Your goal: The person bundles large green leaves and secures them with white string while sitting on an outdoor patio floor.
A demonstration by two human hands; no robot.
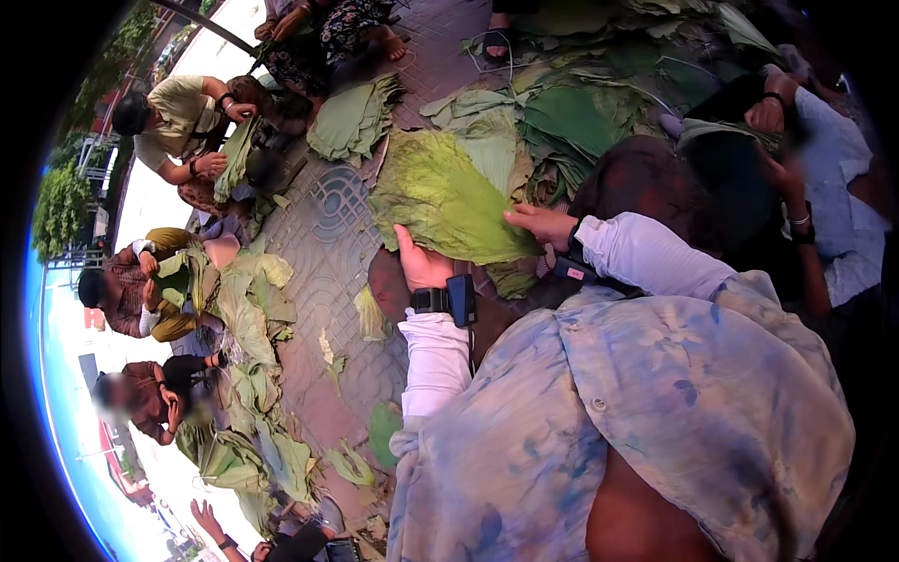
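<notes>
A large, fan-shaped yellow-green lotus leaf (445, 197) lies across my lap, held between both hands. My left hand (427, 264) supports its lower left edge, thumb up along the surface and the other fingers partly hidden. At the leaf's right end, my right hand (545, 228) grips the narrow gathered part between thumb and fingers. Whether it is one leaf or several layers, I cannot tell. Just beyond it rests a spread of duller green leaves (487, 140).
Dark green stacked leaves (576, 117) spread ahead. A leaf pile (354, 120) lies on the paving (328, 272), and more leaves (248, 314) stretch along the left. Several people sit around, one at left holding a leaf bundle (234, 157); another person (829, 178) is close on my right.
</notes>
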